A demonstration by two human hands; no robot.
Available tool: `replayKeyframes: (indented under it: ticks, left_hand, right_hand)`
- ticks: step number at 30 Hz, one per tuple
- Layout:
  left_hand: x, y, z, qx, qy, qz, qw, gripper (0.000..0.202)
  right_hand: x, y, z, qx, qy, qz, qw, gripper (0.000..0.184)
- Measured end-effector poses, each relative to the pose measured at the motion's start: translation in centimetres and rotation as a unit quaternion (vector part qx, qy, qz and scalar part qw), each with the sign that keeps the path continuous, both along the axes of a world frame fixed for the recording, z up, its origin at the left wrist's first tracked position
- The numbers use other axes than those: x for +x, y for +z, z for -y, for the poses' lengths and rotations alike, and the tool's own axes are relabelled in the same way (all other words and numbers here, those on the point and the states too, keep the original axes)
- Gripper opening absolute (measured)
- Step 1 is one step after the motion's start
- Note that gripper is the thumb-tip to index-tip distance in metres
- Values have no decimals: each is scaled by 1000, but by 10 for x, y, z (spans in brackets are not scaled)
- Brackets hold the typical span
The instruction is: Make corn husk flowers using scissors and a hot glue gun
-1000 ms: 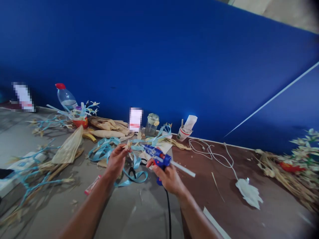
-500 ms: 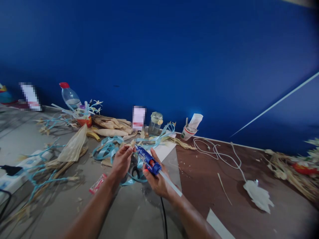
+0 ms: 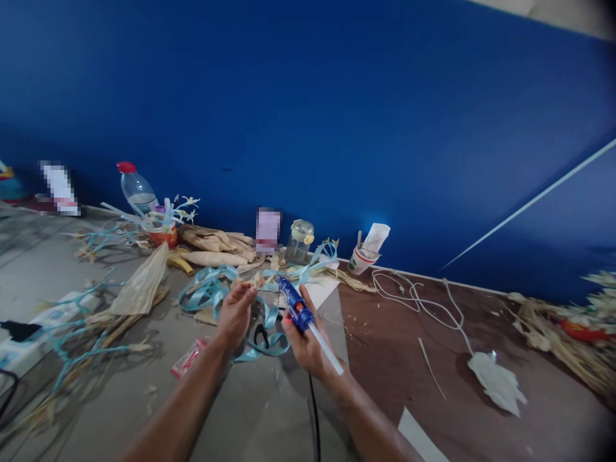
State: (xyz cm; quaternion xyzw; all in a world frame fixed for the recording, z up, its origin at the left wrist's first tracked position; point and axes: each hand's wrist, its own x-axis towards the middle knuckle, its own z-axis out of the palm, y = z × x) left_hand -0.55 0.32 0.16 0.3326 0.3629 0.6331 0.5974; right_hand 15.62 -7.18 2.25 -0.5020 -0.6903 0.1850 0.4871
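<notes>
In the head view my right hand (image 3: 308,340) is wrapped round a blue hot glue gun (image 3: 295,301). Its nozzle points up and away, and a pale glue stick (image 3: 327,350) sticks out of its back end. My left hand (image 3: 237,309) pinches a small pale dried-husk flower (image 3: 256,281) between thumb and fingertips, a short gap left of the nozzle. Light blue ribbon (image 3: 206,289) lies in loops behind and between my hands. Under the ribbon, black scissor handles (image 3: 261,335) show in part.
At the left are a power strip (image 3: 41,333) and blue-wrapped stems (image 3: 79,350). Dried husks (image 3: 216,240), a bottle (image 3: 137,189), a lidded jar (image 3: 299,242) and a paper cup (image 3: 362,260) stand or lie along the blue wall. A white cable (image 3: 418,298) curls at right.
The glue gun in my right hand has moved right, away from the husk flower; its tip was against the flower before. My left hand has stayed almost in place.
</notes>
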Motion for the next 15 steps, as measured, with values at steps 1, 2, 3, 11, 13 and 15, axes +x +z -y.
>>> replayKeyframes:
  ticks: [1,2,3,11,13,15]
  left_hand:
    - [0,-2,0,0,6,-18,1000,26]
    - [0,-3,-1,1,11,-36,999,27]
    - [-1,-4,-1,2,19,-53,998,28]
    - [1,3,0,24,97,-55,993,30]
    - [2,3,0,17,110,-19,994,29]
    - [1,2,-2,7,125,18,992,30]
  right_hand:
    - [0,-2,-2,1,-5,0,1000,68]
    - [0,-4,-4,1,-8,-2,1000,67]
    - [0,-6,-5,1,-11,-8,1000,67]
    - [-1,-1,-15,-8,10,-30,999,68]
    - [-3,2,-24,0,3,-23,1000,68]
    - [-7,5,-39,18,-9,-15,1000,65]
